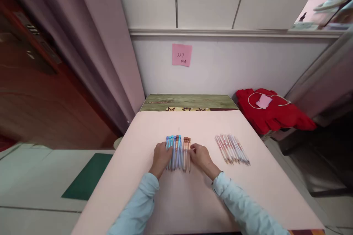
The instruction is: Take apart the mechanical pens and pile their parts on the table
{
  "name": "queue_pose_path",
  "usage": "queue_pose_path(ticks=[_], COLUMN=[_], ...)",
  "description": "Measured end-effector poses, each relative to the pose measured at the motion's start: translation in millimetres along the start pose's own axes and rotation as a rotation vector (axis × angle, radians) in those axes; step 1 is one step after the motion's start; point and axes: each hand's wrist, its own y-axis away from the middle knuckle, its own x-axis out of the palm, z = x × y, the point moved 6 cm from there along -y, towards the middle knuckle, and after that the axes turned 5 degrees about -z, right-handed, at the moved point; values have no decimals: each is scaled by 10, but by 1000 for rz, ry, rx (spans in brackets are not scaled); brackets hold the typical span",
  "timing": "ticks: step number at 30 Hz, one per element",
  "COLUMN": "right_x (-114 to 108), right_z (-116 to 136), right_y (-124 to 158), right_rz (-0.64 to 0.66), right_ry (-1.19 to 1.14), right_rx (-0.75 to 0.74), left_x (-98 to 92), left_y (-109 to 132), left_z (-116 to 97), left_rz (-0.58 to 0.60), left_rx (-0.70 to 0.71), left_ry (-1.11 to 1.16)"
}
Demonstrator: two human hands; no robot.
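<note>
A row of capped pens (177, 154) lies side by side on the cream tabletop in front of me, with blue, light-blue and brown cap ends pointing away. My left hand (161, 157) is closed around the left side of this row, its thumb over the outer pens. At the right end, several brown-topped pens (185, 153) lie slightly apart from the others. My right hand (202, 157) has its fingers bent and the fingertips against the outermost brown-topped pen. Part of the left-hand pens is hidden under my left hand.
A second row of pale pens with reddish markings (232, 149) lies slanted on the table's right side. Beyond the table's far right edge is red cloth (264, 115) with a white cable (249, 101). A pink note (182, 55) hangs on the wall; a wooden door (41, 95) stands left.
</note>
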Motion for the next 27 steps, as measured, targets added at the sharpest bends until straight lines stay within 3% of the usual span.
queue_pose_path(ticks=[8, 13, 17, 22, 25, 27], right_x=[2, -171, -623, -1468, -1770, -1840], right_z=[-5, -57, 117, 523, 665, 683], right_y=[-45, -105, -113, -18, 30, 26], right_rz=[68, 94, -42, -441, -637, -698], right_ry=[-121, -109, -100, 87, 256, 335], right_rx=[-8, -31, -101, -275, -324, -317], left_x=[-8, -89, -344, -897, -1142, -1195], left_y=[-57, -86, -14, 177, 232, 225], left_z=[19, -75, -605, -1496, -1809, -1886], left_rz=[21, -2, -136, -252, -360, -395], left_rx=[-29, -3, 200, 508, 552, 521], left_ry=[47, 21, 110, 174, 41, -44])
